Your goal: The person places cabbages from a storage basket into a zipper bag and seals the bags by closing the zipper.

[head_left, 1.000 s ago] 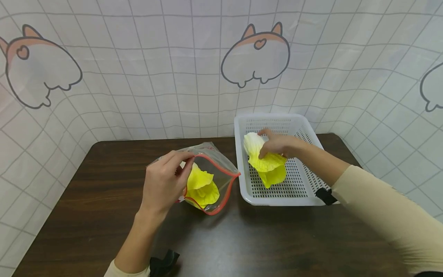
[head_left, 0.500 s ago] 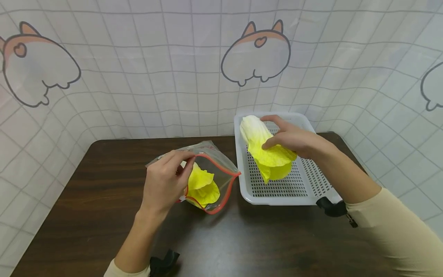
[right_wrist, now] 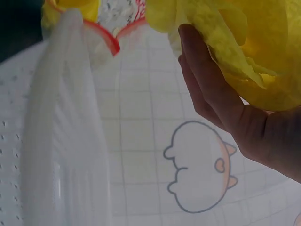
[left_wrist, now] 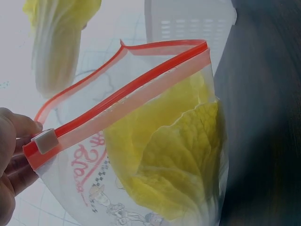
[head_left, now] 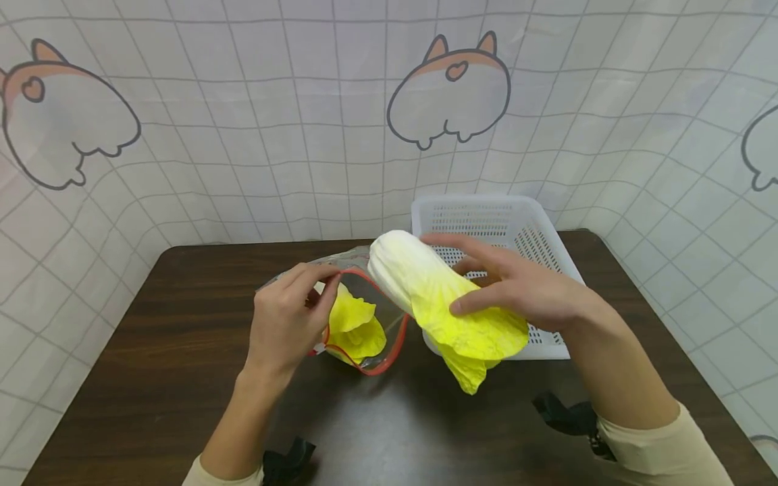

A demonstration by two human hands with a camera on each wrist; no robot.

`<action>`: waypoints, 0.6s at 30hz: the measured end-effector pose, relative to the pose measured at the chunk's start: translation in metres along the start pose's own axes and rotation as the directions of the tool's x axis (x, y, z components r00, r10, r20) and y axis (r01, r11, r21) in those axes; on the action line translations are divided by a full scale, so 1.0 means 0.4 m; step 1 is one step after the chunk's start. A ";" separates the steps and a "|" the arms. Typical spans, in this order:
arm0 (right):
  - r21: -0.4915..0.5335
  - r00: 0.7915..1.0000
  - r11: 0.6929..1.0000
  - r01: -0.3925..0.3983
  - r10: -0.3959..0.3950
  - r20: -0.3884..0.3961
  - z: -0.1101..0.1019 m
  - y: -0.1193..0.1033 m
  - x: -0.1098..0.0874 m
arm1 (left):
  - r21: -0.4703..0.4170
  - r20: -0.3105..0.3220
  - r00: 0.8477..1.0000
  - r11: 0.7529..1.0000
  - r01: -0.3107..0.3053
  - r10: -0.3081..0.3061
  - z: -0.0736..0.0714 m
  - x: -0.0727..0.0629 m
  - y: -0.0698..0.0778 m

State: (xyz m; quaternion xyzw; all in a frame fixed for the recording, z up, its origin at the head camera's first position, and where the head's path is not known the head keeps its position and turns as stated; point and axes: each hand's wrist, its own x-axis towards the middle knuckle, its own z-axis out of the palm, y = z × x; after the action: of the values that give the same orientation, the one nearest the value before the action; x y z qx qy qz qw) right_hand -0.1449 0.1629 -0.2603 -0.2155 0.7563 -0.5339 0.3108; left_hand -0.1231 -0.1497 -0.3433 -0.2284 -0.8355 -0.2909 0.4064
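Over a dark table [head_left: 170, 351] before gridded sheeting [head_left: 273, 135], left hand [head_left: 288, 314] pinches a bag [left_wrist: 131, 87], right hand [head_left: 516, 283] grips cabbage [head_left: 431, 290].

From my distance I am seeing a dark brown table [head_left: 158, 364], which is shining softly near the front. Behind it, a white sheet [head_left: 273, 155] with grey grid lines is hanging in waves. On this sheet, a middle animal drawing [head_left: 450, 101] is showing orange ears, a left drawing [head_left: 73, 128] is looking similar, and the view's edge is cutting a right drawing [head_left: 762, 152].
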 end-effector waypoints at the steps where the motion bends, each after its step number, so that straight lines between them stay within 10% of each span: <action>1: 0.014 1.000 1.000 0.014 -0.014 0.024 0.010 0.007 -0.001 | -0.002 -0.001 1.000 1.000 -0.002 0.002 -0.001 0.000 -0.001; 18: -0.037 0.981 0.990 0.139 -0.133 0.144 0.142 0.068 0.043 | -0.020 -0.044 0.999 1.000 -0.007 0.006 0.004 0.003 -0.003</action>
State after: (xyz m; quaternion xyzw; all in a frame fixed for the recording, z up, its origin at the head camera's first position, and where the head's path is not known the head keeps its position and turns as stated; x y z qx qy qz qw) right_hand -0.1172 0.1224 -0.3037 -0.3112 0.7280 -0.5194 0.3214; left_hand -0.1254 -0.1495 -0.3437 -0.2286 -0.8226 -0.3031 0.4234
